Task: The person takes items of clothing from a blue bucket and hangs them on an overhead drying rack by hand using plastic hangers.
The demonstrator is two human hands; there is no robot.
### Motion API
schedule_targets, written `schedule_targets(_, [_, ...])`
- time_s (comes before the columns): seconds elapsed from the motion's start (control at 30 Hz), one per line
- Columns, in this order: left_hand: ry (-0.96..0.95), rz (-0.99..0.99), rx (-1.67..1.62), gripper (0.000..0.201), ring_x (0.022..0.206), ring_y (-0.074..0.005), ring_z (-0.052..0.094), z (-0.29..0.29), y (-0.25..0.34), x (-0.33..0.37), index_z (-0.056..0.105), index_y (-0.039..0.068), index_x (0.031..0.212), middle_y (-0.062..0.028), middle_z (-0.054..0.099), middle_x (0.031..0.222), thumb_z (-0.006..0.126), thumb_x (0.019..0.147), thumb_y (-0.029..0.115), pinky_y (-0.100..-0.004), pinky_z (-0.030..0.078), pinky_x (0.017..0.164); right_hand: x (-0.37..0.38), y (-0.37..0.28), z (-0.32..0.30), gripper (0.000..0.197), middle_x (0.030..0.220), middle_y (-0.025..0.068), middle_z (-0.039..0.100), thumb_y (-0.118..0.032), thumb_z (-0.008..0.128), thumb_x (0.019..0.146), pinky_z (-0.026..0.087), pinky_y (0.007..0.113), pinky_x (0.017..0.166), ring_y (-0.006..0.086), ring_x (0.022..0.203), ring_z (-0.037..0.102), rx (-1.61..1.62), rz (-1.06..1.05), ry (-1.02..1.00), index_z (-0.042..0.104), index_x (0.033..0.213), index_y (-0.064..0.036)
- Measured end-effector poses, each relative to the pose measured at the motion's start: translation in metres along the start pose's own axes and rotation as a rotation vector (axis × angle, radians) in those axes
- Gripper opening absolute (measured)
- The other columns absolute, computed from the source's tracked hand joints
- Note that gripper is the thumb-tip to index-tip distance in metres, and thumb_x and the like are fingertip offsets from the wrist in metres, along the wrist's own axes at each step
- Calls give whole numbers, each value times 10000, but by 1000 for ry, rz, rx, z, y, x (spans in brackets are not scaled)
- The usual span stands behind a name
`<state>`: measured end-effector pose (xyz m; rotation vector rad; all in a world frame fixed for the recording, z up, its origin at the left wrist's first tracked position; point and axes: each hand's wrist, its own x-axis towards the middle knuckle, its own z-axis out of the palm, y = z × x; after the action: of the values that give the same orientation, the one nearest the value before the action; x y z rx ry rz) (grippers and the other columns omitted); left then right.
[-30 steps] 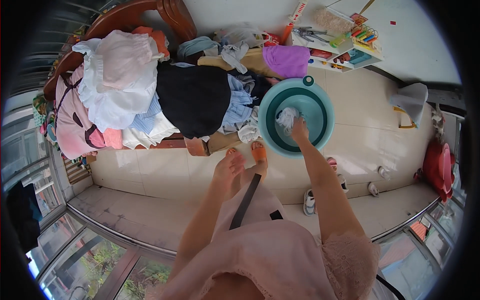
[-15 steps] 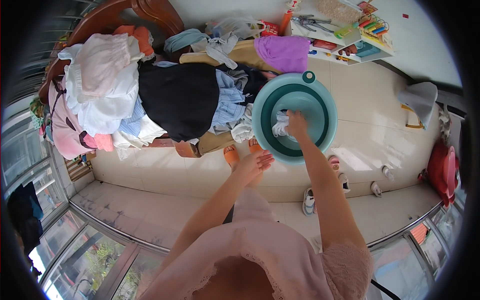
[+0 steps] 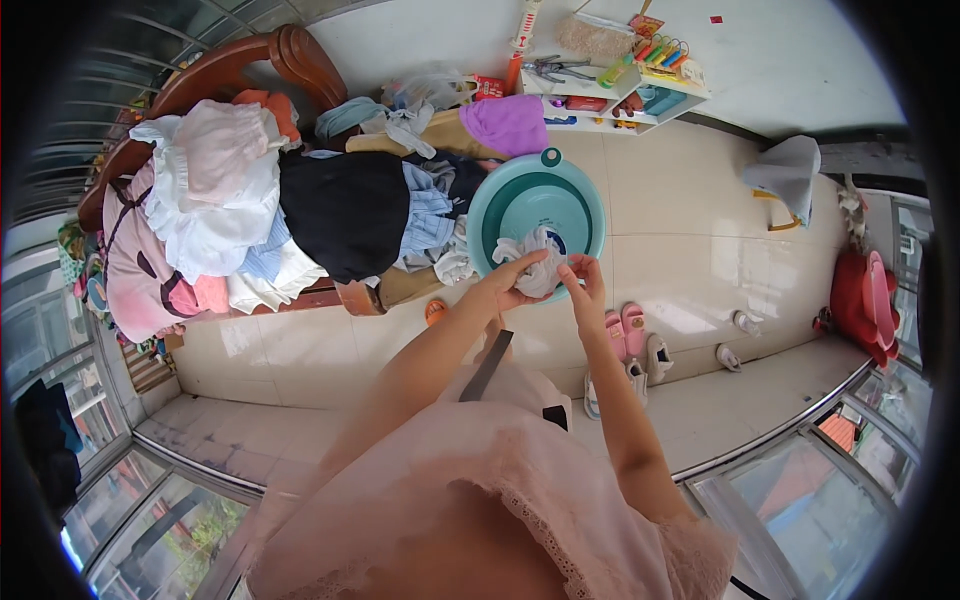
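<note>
A crumpled white piece of clothing with a dark blue patch (image 3: 540,268) is bunched up between my two hands, over the near edge of a teal plastic basin (image 3: 597,212). My left hand (image 3: 510,278) grips its left side. On its right side, my right hand (image 3: 586,284) pinches the fabric with bent fingers. What kind of garment it is cannot be made out in the bundle. Behind it the basin's lighter inner floor shows. Left of the basin, a black garment (image 3: 345,215) and a light blue ruffled one (image 3: 425,215) lie in a heap.
The clothes heap, with a white ruffled garment (image 3: 180,225), covers a wooden bench (image 3: 300,60). A purple cloth (image 3: 505,125) hangs behind the basin. Pink slippers (image 3: 625,332) and several shoes stand at the right. A grey stool (image 3: 785,175) and white shelf (image 3: 670,105) are farther off.
My right hand has lifted the white clothing from the basin's floor toward me. My left hand, open and apart before, has come to it and taken hold. The view has shifted right.
</note>
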<state>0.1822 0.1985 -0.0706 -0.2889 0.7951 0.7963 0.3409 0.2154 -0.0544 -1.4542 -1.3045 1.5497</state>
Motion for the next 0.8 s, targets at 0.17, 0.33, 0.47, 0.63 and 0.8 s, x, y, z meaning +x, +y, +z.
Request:
schedule_targets(0.17, [-198, -96, -132, 399, 908, -231, 581, 24, -3, -29, 541, 114, 1098, -64, 598, 1006, 631, 780, 339, -334, 488, 702, 20, 6, 7, 766, 1288, 115, 423, -587, 514, 796, 398, 427, 897, 274, 1155, 445, 909, 463, -425, 313, 1318, -62])
schedule_targets(0.33, [-249, -114, -133, 409, 916, -234, 578, 25, -1, -46, 540, 127, 1103, -61, 595, 1021, 608, 800, 392, -338, 488, 680, 19, -33, 34, 637, 1181, 105, 493, -454, 588, 799, 439, 440, 878, 265, 1075, 495, 1173, 276, -541, 362, 1296, -127])
schedule_targets(0.47, [-263, -76, 3, 450, 934, -235, 566, 26, 3, -65, 518, 135, 1131, -62, 580, 1050, 618, 797, 419, -348, 491, 712, 24, -55, 31, 270, 947, 51, 538, -178, 657, 773, 490, 337, 713, 178, 838, 553, 1031, 277, -458, 507, 986, -108])
schedule_targets(0.63, [-204, 102, 411, 503, 944, -199, 566, 47, 13, -73, 494, 91, 1155, -80, 572, 1064, 713, 740, 274, -328, 470, 755, 41, -86, 28, 216, 740, 2, 505, -132, 698, 717, 435, 275, 599, 121, 671, 508, 565, 171, -441, 498, 795, -107])
schedule_targets(0.8, [-69, 329, 788, 609, 862, -152, 595, 54, 17, -48, 489, 41, 1136, -70, 602, 996, 774, 623, 203, -273, 482, 735, 48, -95, 28, 200, 743, 1, 518, -86, 664, 698, 408, 266, 607, 105, 701, 504, 130, -122, -456, 493, 801, -99])
